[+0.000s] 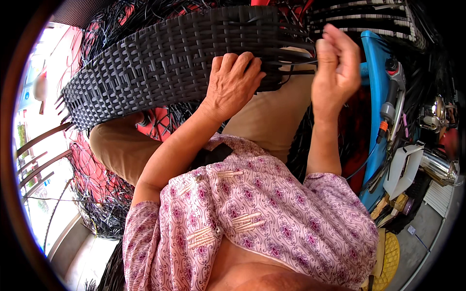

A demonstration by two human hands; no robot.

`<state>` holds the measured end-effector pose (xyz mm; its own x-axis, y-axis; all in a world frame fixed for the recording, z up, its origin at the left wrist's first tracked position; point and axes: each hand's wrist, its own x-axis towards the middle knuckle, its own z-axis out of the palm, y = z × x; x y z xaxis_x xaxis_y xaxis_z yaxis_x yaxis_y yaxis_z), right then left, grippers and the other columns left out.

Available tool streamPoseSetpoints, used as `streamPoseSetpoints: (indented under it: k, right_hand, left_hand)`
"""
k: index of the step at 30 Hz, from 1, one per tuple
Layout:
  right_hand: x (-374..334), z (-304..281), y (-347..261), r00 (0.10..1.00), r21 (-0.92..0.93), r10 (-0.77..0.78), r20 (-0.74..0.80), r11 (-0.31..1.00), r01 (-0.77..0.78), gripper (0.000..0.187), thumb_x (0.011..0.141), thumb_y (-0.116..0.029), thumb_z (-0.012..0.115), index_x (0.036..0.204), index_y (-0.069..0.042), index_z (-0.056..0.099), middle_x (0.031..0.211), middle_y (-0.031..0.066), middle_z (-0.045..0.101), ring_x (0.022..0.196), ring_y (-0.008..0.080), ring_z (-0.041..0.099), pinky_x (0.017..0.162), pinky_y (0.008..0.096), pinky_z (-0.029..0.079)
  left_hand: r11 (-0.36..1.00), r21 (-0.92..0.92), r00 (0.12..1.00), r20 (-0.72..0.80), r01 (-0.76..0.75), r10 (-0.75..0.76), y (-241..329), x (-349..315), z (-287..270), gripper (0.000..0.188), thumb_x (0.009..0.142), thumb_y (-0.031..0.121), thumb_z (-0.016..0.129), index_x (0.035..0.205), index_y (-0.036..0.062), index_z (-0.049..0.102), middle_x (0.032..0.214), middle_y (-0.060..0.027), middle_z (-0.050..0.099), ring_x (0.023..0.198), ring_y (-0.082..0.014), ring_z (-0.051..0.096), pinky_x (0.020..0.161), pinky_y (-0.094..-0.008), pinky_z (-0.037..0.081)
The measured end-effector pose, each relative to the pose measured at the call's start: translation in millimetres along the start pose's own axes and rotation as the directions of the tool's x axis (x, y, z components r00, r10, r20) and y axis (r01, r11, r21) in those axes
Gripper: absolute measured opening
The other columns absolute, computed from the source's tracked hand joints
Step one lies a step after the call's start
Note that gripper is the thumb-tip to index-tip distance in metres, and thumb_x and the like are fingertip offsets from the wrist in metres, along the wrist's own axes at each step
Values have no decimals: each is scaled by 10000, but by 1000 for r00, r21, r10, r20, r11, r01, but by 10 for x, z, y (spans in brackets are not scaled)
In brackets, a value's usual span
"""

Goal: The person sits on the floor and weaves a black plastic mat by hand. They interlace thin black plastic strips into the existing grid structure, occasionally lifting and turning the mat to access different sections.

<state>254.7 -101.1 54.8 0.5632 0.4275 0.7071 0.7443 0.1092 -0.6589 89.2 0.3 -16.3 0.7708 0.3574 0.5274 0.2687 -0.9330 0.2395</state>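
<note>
A curved dark woven panel [160, 63] of flat plastic strips lies across my lap, with loose strip ends at its right end. My left hand [233, 82] rests on it near its lower right edge. The fingers curl down over the weave and grip it. Just past the panel's right end, my right hand [337, 72] is raised with its palm partly showing. Its fingers are loosely extended and a little smeared by motion. A thin dark strip [298, 62] runs from the panel toward this hand and passes out of sight at it; I see nothing between the fingertips.
Tangled black strips [104, 203] lie over red material around my legs. To the right stands a blue plastic piece [374, 97] with a power tool [390, 104] against it. Beyond are a white container [404, 169] and shiny metal items [439, 114]. A striped woven frame [364, 19] is behind.
</note>
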Motion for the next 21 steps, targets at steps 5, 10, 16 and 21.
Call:
streamPoseSetpoints:
  k: [5, 10, 16, 21]
  right_hand:
    - [78, 661, 57, 994, 285, 49, 97, 955, -75, 272, 982, -210, 634, 1174, -16, 648, 1164, 110, 638, 1034, 201, 614, 897, 335, 492]
    - [137, 1022, 137, 934, -42, -178, 311, 979, 201, 464, 1030, -328, 543, 1376, -23, 499, 1405, 201, 481, 1298, 357, 478, 1074, 458, 388]
    - [113, 1176, 226, 842, -300, -304, 445, 836, 460, 573, 1014, -458, 492, 1343, 12, 509, 1367, 212, 510, 1302, 371, 471, 1102, 511, 314]
    - [175, 1257, 228, 826, -356, -284, 487, 799, 485, 655, 998, -530, 482, 1339, 29, 503, 1351, 218, 514, 1286, 368, 479, 1074, 511, 335]
  left_hand:
    - [999, 39, 999, -37, -18, 19, 10, -28, 15, 367, 838, 237, 736, 1165, 98, 646, 1159, -28, 572, 1014, -236, 534, 876, -400, 404]
    - [998, 53, 998, -54, -36, 39, 13, -51, 29, 372, 814, 224, 743, 1146, 85, 651, 1135, -29, 570, 1018, -223, 534, 887, -396, 402]
    - [1000, 0, 1000, 2, -26, 26, -9, -118, 54, 321, 804, 208, 743, 1075, 65, 648, 1115, -51, 565, 1005, -231, 548, 895, -393, 410]
    - [999, 6, 998, -53, -42, 43, -18, -133, 84, 328, 838, 224, 710, 1111, 65, 623, 1088, -64, 537, 1000, -227, 533, 909, -391, 413]
